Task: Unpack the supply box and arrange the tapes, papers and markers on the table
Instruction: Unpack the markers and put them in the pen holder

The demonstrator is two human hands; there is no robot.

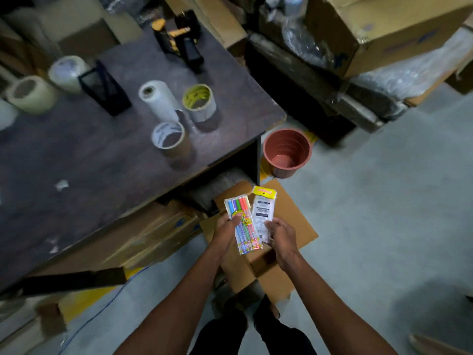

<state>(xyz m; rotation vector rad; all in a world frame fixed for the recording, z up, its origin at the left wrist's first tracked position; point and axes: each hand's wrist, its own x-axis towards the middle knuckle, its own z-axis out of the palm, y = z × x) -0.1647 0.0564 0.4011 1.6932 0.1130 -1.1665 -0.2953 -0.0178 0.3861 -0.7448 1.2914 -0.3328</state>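
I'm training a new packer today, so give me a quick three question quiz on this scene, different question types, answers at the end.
1. True or false: the left hand holds a marker pack showing coloured pens.
2. Which is on the floor beside the table? A) black mesh holder B) terracotta pot C) white paper roll
3. Fill in: the second pack in the right hand has a ____ header card.

Key
1. True.
2. B; the holder and the roll stand on the table.
3. Yellow.
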